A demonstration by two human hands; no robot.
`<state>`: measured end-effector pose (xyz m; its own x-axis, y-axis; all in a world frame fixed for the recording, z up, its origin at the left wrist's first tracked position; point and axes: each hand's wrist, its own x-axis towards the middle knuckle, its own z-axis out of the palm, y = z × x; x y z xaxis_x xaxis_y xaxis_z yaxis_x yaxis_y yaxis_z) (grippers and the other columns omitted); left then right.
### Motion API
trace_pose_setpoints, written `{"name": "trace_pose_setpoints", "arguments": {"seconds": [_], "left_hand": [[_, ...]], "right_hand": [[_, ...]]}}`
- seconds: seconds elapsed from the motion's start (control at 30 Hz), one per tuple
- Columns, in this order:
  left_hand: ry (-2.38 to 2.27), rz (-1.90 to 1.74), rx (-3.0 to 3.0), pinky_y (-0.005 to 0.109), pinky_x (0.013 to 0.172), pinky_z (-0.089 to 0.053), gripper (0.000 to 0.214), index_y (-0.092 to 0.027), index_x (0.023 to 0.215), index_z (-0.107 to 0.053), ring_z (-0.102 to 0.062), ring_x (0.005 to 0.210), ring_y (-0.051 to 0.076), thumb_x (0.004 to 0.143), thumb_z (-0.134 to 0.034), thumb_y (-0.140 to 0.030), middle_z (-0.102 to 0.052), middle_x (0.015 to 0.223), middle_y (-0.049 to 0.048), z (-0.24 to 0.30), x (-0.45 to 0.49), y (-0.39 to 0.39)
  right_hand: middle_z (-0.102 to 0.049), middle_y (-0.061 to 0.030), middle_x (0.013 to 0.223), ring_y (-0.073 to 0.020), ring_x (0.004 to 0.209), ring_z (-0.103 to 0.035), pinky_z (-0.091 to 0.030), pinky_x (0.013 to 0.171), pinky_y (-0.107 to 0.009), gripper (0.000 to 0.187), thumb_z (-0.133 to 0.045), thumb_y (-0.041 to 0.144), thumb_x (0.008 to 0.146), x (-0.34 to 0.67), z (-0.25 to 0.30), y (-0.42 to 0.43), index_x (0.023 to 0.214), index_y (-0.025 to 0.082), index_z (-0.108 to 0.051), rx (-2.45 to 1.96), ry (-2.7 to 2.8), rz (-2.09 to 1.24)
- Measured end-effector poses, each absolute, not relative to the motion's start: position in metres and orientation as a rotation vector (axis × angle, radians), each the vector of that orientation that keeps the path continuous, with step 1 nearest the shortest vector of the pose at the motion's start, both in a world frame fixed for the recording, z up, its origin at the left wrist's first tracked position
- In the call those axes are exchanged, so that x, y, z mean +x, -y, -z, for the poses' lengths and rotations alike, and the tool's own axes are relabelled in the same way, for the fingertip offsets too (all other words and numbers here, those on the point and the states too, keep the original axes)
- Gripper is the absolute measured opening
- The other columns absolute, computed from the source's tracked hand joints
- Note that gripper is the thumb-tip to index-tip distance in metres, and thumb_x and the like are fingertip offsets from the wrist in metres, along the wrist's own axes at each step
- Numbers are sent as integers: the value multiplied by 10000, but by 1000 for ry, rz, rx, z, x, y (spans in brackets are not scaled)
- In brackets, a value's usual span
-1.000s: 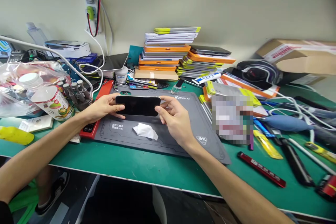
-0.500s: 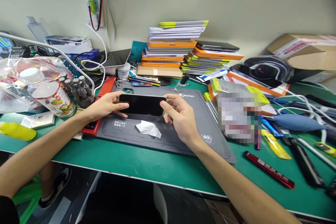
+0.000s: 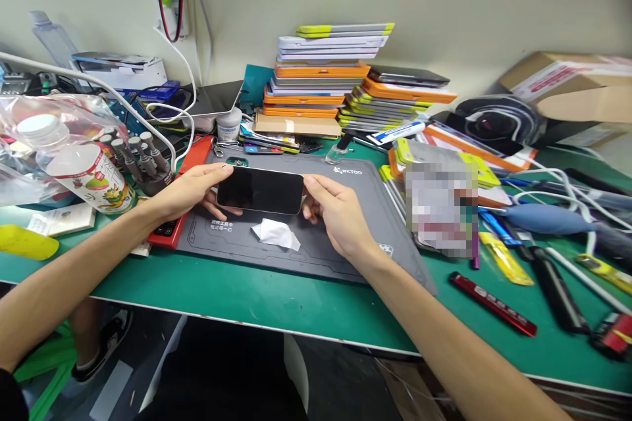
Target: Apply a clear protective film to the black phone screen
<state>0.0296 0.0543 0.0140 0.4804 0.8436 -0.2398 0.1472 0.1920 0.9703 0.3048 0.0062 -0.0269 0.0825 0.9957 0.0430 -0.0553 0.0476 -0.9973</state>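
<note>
A black phone is held sideways, screen up, just above a grey work mat. My left hand grips its left end, thumb on top and fingers underneath. My right hand holds the right end between thumb and fingers. A crumpled white wipe lies on the mat right below the phone.
Stacked orange and yellow-green phone-part boxes stand at the back. A drink bottle and a rack of screwdriver bits sit at the left. Cables, a blue blower, a red pen-like tool and other tools cover the right side.
The phone has tilted so its screen faces up more, and both hands shifted slightly along its ends. The view has moved a little.
</note>
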Motion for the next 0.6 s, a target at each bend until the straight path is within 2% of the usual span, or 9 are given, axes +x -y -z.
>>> {"name": "trace_pose_setpoints", "arguments": {"seconds": [0.27, 0.37, 0.43, 0.5, 0.6], "left_hand": [[-964, -626, 1250, 352, 637, -685, 493, -118, 1070, -709, -816, 789, 306, 986, -642, -599, -780, 781, 117, -14, 29, -57], [-971, -611, 1247, 363, 616, -686, 479, -95, 1083, -717, -816, 788, 315, 1034, -569, -547, -807, 863, 165, -16, 30, -57], [-990, -633, 1227, 354, 612, -685, 460, -89, 1112, -714, -818, 805, 315, 1058, -527, -506, -815, 921, 181, -18, 31, -58], [-994, -661, 1205, 342, 619, -686, 439, -94, 1157, -708, -819, 824, 307, 1076, -495, -469, -817, 980, 183, -19, 32, -58], [-975, -701, 1194, 346, 651, -692, 407, -107, 1205, -697, -819, 847, 293, 1094, -455, -415, -812, 1043, 171, -20, 33, -59]], "right_hand": [[-617, 15, 637, -104, 510, -508, -362, 448, -243, 435, -794, 621, 790, 305, 24, -5, 931, 209, -788, -1142, 1143, -1194], [-611, 18, 638, -112, 533, -525, -388, 460, -244, 426, -777, 560, 822, 307, 24, -5, 1059, 206, -798, -1136, 1164, -1217], [-654, 7, 741, -115, 576, -556, -424, 479, -249, 458, -764, 491, 843, 308, 24, -5, 1217, 225, -768, -1086, 1203, -1253], [-701, -16, 943, -113, 632, -600, -468, 502, -254, 525, -764, 427, 845, 309, 24, -6, 1341, 263, -712, -1020, 1225, -1287], [-706, -54, 1166, -140, 701, -671, -528, 509, -276, 597, -757, 393, 843, 309, 23, -5, 1422, 292, -653, -981, 1223, -1326]]}}
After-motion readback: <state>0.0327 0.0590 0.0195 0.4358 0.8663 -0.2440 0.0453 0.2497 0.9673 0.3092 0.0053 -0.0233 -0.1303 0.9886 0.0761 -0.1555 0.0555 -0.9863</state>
